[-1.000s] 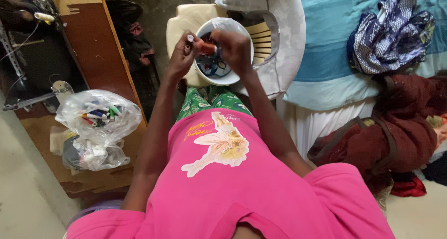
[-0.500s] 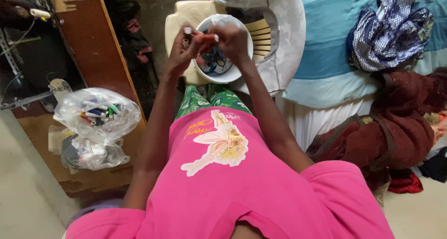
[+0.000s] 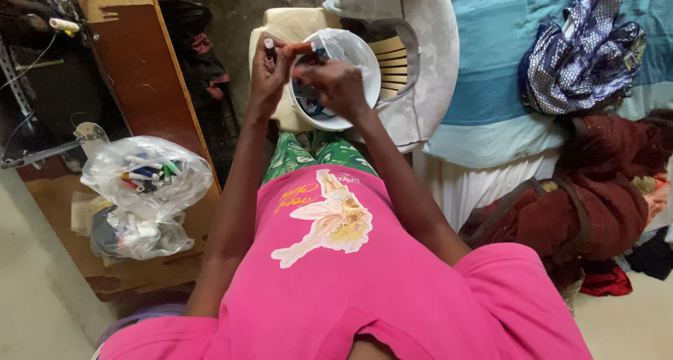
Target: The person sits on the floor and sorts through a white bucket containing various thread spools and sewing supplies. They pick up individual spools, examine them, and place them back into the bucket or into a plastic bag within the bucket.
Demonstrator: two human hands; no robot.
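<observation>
L. hand (image 3: 268, 76) grips dark spool (image 3: 270, 46) and orange spool (image 3: 301, 48); r. hand (image 3: 337, 85), fingers curled, reaches into white bowl (image 3: 364, 51) on plastic chair (image 3: 427, 65); its grasp can't be told.

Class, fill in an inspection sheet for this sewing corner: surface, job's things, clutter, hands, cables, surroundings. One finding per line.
Surface: cream plastic chair carries a white bowl; a wooden table stands to the left.
Job's things: orange thread spool and a dark spool, held over the bowl of mixed spools.
Clutter: clear plastic bag of thread spools on the table, another bag below it.
Hands: left hand grips the spools; right hand is over the bowl.
Cables: thin wires near the black sewing machine.
Surroundings: blue-striped bed, patterned cloth, maroon bag.
</observation>
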